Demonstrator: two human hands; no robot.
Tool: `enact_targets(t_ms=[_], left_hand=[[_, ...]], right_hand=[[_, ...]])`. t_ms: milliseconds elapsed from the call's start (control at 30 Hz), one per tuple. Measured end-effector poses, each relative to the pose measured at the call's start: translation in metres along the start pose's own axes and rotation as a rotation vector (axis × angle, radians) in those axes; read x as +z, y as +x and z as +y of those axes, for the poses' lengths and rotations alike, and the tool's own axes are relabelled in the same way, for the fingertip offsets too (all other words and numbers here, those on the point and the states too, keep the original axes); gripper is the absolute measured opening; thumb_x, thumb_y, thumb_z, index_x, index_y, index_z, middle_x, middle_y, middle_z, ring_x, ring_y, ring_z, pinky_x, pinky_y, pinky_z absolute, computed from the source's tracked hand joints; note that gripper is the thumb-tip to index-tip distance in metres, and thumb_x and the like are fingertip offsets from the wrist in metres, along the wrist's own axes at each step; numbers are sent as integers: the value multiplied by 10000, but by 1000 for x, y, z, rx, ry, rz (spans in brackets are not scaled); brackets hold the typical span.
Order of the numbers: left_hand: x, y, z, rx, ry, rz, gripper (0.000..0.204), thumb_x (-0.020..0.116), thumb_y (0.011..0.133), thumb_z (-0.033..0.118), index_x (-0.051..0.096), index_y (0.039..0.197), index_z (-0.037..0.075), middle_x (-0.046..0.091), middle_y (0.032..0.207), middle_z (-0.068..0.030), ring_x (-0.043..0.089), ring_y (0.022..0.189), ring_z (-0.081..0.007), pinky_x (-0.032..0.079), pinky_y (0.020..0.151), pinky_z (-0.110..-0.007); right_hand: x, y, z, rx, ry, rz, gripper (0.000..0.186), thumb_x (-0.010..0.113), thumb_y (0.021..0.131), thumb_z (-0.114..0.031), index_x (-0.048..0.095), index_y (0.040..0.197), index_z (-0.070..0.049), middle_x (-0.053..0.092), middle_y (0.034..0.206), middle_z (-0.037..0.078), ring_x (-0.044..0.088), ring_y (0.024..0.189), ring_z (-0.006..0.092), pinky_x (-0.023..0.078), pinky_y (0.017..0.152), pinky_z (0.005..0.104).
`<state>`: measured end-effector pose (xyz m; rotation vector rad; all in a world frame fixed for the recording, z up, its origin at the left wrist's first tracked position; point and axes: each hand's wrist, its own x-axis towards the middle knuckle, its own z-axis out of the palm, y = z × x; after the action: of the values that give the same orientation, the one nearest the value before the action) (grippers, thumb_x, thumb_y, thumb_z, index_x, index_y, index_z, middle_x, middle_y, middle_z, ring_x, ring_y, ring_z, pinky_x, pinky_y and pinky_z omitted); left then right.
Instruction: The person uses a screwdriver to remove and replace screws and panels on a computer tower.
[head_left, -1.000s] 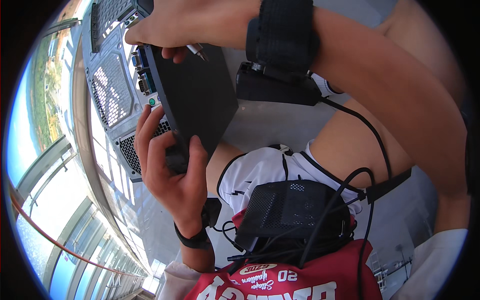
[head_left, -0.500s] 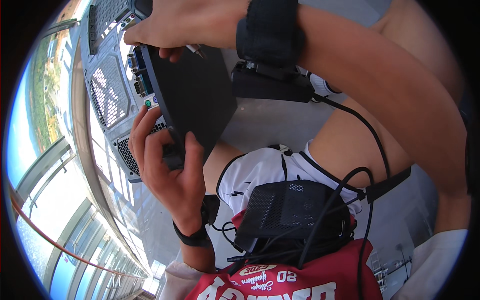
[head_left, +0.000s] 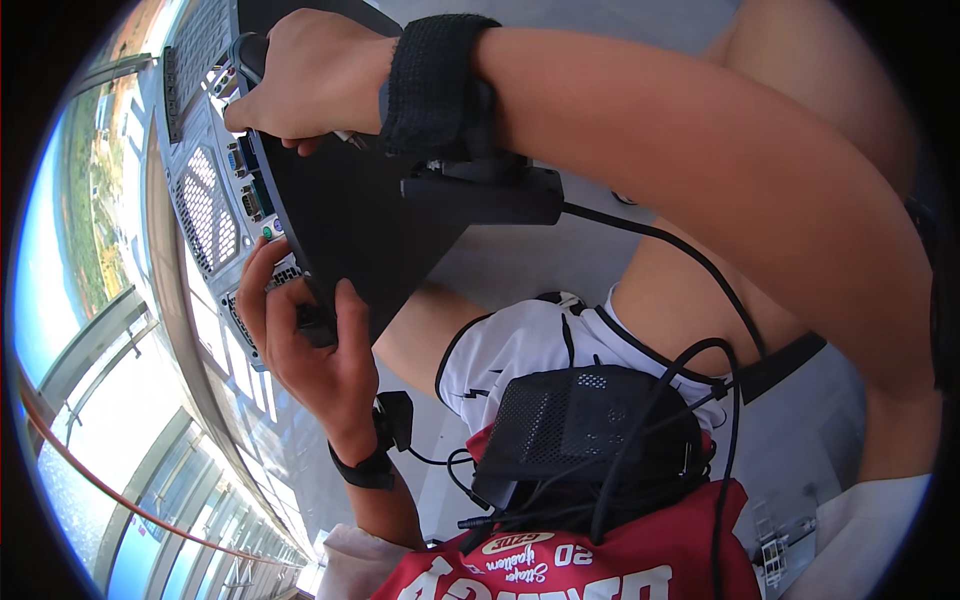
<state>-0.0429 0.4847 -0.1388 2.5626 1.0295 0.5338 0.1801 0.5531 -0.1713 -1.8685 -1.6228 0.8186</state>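
A desktop computer case [head_left: 181, 125] lies at the upper left, its silver rear with vents and coloured ports turned to the left. Its black side panel [head_left: 340, 220] slants across the middle. My left hand [head_left: 315, 335] is closed round the panel's lower edge, thumb on the black face and fingers on the port side. Higher up, my right hand [head_left: 315, 75] grips the panel's edge beside the ports. A small metal tip [head_left: 352, 139] sticks out from under my right palm; its kind is hidden.
Black boxes on wrist straps, one a dark device [head_left: 490, 193], trail cables. A perforated black box [head_left: 590, 420] with looped cables rests at my waist. Bare legs and white shorts [head_left: 510, 350] are close by. Windows and a railing [head_left: 90, 340] line the left, with an orange hose [head_left: 110, 490].
Both hands have shifted left, with my right hand also slightly lower. The panel and case have moved left with them, and more of the black face shows near the top.
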Motion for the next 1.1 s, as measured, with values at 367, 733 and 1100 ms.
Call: enact_targets(t_ms=[367, 733, 1100], left_hand=[[-14, 0, -21, -32, -37, 35, 167, 734, 824, 93, 580, 822, 31, 595, 1359, -143, 523, 1362, -358, 435, 1059, -434], [-21, 1, -20, -100, -115, 44, 156, 798, 771, 86, 685, 858, 23, 621, 1366, -149, 579, 1326, -355, 526, 1006, -407], [-19, -1, -26, -198, -450, 224, 469, 748, 813, -45, 581, 1250, -16, 557, 1432, -240, 574, 1338, -388, 469, 1142, -461]], right_hand=[[12, -10, -16, 226, 674, 221, 806, 768, 847, -375, 506, 1407, 142, 715, 704, 105, 684, 529, 177, 598, 581, 276], [10, -13, -15, 212, 696, 186, 779, 770, 882, -348, 489, 1417, 144, 674, 652, 81, 655, 498, 165, 576, 551, 262], [12, -4, -13, 271, 588, 218, 527, 712, 899, -426, 734, 1161, 30, 734, 1166, 224, 738, 1050, 313, 572, 957, 362]])
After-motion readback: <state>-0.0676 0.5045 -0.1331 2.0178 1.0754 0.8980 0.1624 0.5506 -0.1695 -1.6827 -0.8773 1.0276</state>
